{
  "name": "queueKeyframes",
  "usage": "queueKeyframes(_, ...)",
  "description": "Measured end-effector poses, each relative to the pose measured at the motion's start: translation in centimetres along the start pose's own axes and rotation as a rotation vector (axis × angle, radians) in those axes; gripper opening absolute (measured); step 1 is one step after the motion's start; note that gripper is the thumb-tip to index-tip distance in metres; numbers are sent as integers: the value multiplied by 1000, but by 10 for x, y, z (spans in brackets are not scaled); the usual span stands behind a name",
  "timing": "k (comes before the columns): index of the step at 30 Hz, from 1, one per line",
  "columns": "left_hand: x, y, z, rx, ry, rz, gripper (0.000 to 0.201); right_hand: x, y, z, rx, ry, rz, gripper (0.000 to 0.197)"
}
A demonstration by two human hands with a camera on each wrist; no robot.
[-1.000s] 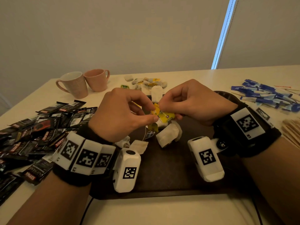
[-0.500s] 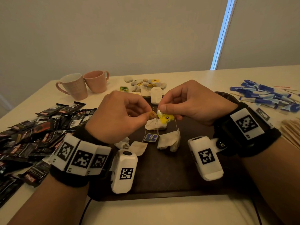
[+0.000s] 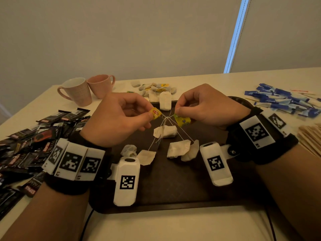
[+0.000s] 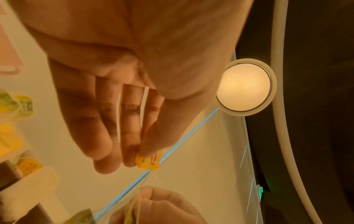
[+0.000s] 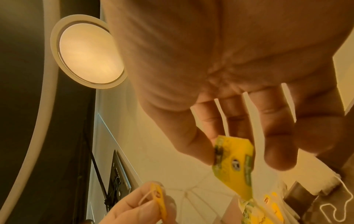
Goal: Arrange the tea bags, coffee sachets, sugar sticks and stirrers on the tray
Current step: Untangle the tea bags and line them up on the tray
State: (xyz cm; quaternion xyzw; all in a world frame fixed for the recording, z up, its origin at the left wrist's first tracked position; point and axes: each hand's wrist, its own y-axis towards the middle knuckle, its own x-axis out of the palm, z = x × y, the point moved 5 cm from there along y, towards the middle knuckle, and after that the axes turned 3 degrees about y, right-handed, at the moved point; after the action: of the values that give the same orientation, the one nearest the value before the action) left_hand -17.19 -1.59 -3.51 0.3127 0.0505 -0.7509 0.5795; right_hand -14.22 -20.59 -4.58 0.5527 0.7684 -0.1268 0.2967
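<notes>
Above the dark tray both hands hold tea bag tags whose strings cross in a tangle. My left hand pinches a yellow-and-red tag, seen also as the yellow tag in the left wrist view. My right hand pinches a yellow-green tag, the yellow-green tag in the right wrist view. Several white tea bags lie on the tray, tied to these strings.
Black coffee sachets are heaped at the left. Two pink cups stand at the back left. More tea bags lie behind the tray. Blue sugar sticks and wooden stirrers are on the right.
My hands have moved apart, each with its own tag, pulling the tangled strings taut. The tea bags have settled onto the tray below.
</notes>
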Motion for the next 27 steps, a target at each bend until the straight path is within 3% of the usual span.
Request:
queueKeyframes(11, 4, -3, 6, 9, 21, -93, 25, 2, 2, 6, 36, 22, -55, 5)
queueKeyframes(20, 0, -3, 4, 11, 34, -60, 22, 3, 4, 4, -18, -164, -103, 13)
queueKeyframes(27, 1, -3, 4, 23, 36, -44, 22, 27, 3, -11, -18, -217, -372, 22)
